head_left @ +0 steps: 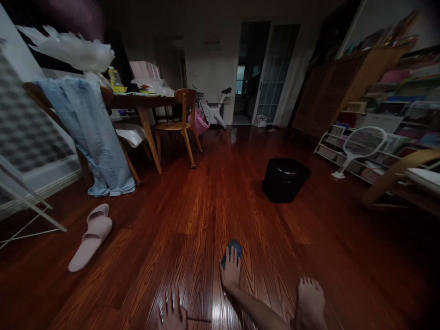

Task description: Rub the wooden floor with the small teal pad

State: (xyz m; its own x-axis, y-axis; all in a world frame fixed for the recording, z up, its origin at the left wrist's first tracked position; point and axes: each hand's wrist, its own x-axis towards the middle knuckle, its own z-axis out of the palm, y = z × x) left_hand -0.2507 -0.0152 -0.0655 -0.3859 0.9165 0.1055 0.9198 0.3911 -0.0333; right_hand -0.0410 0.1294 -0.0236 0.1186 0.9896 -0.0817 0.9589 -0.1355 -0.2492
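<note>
My right hand (231, 270) lies palm down on a dark blue-grey cloth (236, 245) on the floor. Its fingers are stretched out over the cloth, which shows past the fingertips and along the sides. To the lower left, my left hand (173, 314) rests on the bare wood with its fingers spread and nothing in it. The bottom edge of the view cuts off its wrist. Glossy reddish-brown planks (202, 220) make up the floor around both hands. A bare foot (310, 300) is planted to the right of my right forearm.
Ahead to the right stands a black bin (286, 181). A pink slipper (92, 238) lies at the left, near jeans (92, 133) draped over a chair. Farther off are a wooden chair (178, 123), a white exercise bike (216, 110) and an electric swatter (360, 146) by a full rack.
</note>
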